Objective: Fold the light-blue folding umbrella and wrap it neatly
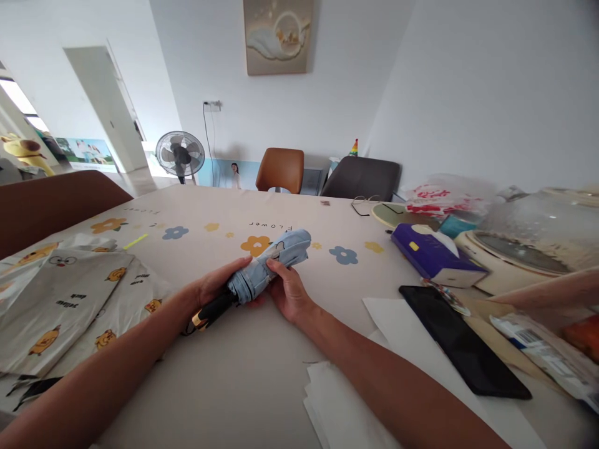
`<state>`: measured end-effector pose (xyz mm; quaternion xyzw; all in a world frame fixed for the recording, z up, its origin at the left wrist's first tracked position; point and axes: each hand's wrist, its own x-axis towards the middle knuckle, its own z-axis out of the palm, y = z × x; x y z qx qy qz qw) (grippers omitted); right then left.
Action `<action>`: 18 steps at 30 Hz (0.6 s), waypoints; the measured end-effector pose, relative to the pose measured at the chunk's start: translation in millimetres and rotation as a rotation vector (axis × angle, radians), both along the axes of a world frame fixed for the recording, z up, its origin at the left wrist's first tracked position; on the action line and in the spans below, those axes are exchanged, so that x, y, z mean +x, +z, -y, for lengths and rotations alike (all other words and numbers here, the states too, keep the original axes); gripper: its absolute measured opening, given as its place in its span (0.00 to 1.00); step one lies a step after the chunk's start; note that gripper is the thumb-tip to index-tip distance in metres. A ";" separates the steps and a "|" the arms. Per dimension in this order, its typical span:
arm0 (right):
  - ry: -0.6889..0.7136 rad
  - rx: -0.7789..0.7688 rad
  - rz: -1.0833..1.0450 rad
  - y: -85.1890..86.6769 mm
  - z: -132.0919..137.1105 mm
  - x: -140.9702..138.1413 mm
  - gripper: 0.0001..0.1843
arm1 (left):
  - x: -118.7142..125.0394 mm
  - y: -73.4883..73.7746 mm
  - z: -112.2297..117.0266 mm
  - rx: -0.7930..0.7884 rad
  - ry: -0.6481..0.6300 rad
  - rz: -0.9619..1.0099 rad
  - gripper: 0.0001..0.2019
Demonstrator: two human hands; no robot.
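A folded light-blue umbrella (255, 274) is held slantwise just over the table, its black handle with a gold end pointing toward me at the lower left. My left hand (219, 280) wraps around it near the handle; some of those fingers are hidden behind the fabric. Around the middle of the folded canopy my right hand (290, 290) is closed, its thumb pressed on top of the cloth. A dark band circles the canopy close to the handle. On the left lies a white cloth printed with yellow ducks (84, 299).
The table (224, 386) has a flower-print cover. At right are white papers (337, 399), a black phone (463, 340), a purple tissue box (433, 252), eyeglasses (365, 202) and plastic bags (449, 193). Beyond the table stand chairs (281, 168) and a fan (180, 154).
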<state>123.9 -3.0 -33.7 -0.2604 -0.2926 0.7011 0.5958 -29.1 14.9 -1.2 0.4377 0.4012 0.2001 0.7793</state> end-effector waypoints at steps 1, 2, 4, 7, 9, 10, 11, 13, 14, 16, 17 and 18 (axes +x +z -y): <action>0.016 -0.003 0.003 0.4 0.1 0.4 0.13 | 0.4 -0.9 0.1 -0.024 -0.007 0.036 0.27; 0.034 -0.007 0.009 0.9 0.2 0.7 0.13 | 0.7 -1.3 0.3 -0.035 -0.011 0.063 0.26; 0.062 -0.016 0.019 2.0 0.3 1.3 0.13 | 1.4 -1.3 0.8 -0.039 -0.007 0.084 0.23; 0.087 -0.026 0.017 3.5 0.4 1.8 0.12 | 3.0 -0.7 2.5 0.001 0.007 0.051 0.19; 0.076 -0.029 0.014 4.1 0.5 2.0 0.12 | 4.4 -0.5 3.9 0.039 0.005 0.039 0.18; 0.061 -0.027 0.012 4.2 0.5 2.1 0.12 | 5.1 -0.6 4.5 0.054 0.002 0.040 0.18; 0.046 -0.024 0.011 4.4 0.6 2.2 0.12 | 5.7 -0.7 4.9 0.064 -0.003 0.043 0.17; 0.035 -0.024 0.016 4.9 1.0 2.4 0.12 | 6.4 -1.2 5.2 0.085 -0.017 0.044 0.18; 0.045 -0.028 0.023 5.5 1.4 2.5 0.12 | 6.6 -1.5 5.1 0.095 -0.027 0.043 0.18; 0.071 -0.044 0.040 7.3 2.6 2.4 0.13 | 6.6 -2.0 4.9 0.111 -0.035 0.049 0.19; 0.077 -0.052 0.045 8.4 3.3 2.3 0.13 | 6.6 -2.2 4.9 0.114 -0.036 0.058 0.18; 0.075 -0.057 0.046 9.4 4.1 2.1 0.13 | 6.5 -2.2 4.9 0.111 -0.037 0.067 0.18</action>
